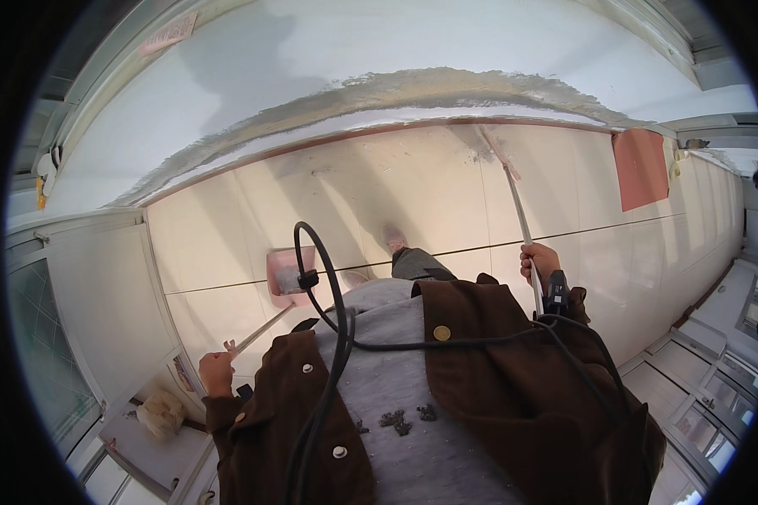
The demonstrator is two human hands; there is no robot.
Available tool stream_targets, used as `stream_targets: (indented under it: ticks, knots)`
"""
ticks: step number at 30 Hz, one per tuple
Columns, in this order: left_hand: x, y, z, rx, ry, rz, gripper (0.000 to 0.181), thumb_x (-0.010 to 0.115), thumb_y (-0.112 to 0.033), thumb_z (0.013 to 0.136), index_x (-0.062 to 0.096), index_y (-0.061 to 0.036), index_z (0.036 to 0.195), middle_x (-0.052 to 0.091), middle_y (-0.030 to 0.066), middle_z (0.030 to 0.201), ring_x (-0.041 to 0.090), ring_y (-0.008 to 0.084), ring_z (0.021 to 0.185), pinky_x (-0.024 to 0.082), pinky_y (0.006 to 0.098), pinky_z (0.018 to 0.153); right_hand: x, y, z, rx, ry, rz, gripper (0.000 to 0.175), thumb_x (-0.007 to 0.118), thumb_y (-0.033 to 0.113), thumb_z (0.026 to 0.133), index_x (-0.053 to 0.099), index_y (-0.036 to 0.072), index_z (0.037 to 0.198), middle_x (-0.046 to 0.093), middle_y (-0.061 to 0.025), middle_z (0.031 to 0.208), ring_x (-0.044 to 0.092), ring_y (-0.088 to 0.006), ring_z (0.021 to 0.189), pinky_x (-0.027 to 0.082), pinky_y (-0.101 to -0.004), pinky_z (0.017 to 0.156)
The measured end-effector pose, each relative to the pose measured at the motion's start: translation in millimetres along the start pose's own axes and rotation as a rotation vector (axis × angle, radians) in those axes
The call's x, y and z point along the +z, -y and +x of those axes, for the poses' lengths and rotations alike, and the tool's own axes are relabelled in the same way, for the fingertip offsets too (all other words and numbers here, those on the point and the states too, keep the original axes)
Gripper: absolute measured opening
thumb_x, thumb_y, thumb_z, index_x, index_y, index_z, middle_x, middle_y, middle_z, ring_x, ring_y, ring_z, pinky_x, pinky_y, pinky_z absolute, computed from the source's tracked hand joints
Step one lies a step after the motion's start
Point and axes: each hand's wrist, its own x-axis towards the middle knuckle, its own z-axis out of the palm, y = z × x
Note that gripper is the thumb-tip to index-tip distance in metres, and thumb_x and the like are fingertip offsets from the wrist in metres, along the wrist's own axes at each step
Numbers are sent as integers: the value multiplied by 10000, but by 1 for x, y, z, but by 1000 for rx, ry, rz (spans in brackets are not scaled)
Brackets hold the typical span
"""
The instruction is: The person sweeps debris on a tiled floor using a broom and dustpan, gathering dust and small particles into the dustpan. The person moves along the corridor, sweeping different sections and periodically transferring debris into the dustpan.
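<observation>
My right hand is closed round the pole of a pink-headed broom. The broom's head touches the tiled floor close to the wall's foot, beside a patch of grey dirt. On the left, my left hand grips the handle of a long-handled pink dustpan. The pan lies on the floor left of my feet, with whitish-grey debris in it. A black cable loop hangs partly in front of the pan.
Ahead stands a white wall with a rough, peeled band low down. A red mat or sheet lies at the right by the wall. A pale door is at the left, with a plastic bag below it. Black cables cross my front.
</observation>
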Motion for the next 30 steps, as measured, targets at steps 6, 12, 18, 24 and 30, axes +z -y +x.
stream_targets:
  ticks: [6,12,18,24,30]
  knots:
    - [-11,-36,-12,74,52,150,297,574,-232,707,643,55,732,578,132,515,577,205,463,452,321,500,-13,41,86,102,121,401,158,516,95,891,420,43,777,458,-26,614,483,-123,513,467,-227,459]
    - [-2,-53,-20,122,6,34,259,591,-198,703,610,60,691,566,124,506,562,192,425,432,306,438,-8,83,144,191,90,509,131,493,86,897,413,62,795,478,-15,614,488,-94,500,454,-201,430]
    - [-3,-58,-13,99,8,111,272,573,-207,715,615,61,703,564,131,505,574,199,444,444,309,453,69,26,117,236,176,-286,127,489,67,863,440,4,764,463,-86,594,462,-199,466,436,-343,444]
    - [-7,-59,-1,0,16,106,325,604,-280,724,631,43,711,573,120,508,591,214,476,455,336,497,66,24,21,205,215,-329,90,475,33,830,491,28,919,458,-31,626,425,-117,440,380,-279,365]
    - [-11,-60,2,31,5,157,440,627,-409,752,633,27,692,570,134,508,601,256,513,467,356,555,22,39,-13,83,108,-323,104,501,54,835,491,61,938,413,-3,613,391,-87,431,361,-262,368]
